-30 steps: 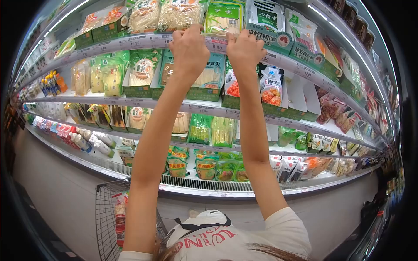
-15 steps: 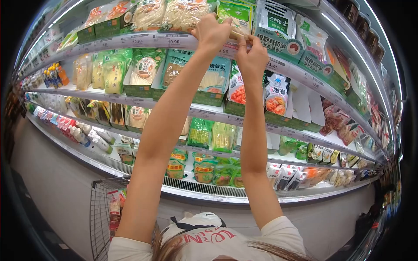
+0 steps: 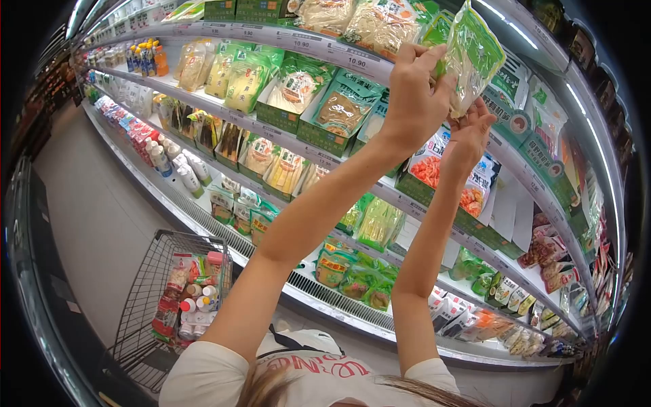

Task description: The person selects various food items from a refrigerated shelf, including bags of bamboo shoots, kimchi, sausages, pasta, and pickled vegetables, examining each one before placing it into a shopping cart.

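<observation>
A clear and green food packet [image 3: 472, 64] is held up in front of the upper shelf, tilted, with pale contents showing through its lower part. My left hand [image 3: 422, 91] is closed at the packet's left edge, fingers bent against it. Below it, my right hand [image 3: 468, 136] grips the packet's bottom end between thumb and fingers. Just behind the left fingers, another green packet [image 3: 437, 30] is partly hidden. Bags of pale noodle-like strands [image 3: 383, 26] stand on the shelf to the left of my hands.
Several shelf tiers of a lit cooler [image 3: 298, 44] curve across the view. Green display boxes hold packets, including a bag with orange-red contents [image 3: 427, 163] below my hands. At lower left stands a wire shopping cart [image 3: 132, 319] with bottles and packets inside.
The green packet has come up off the shelf edge in my hands. My view has turned left, so the shelves shifted right and more of the cart shows.
</observation>
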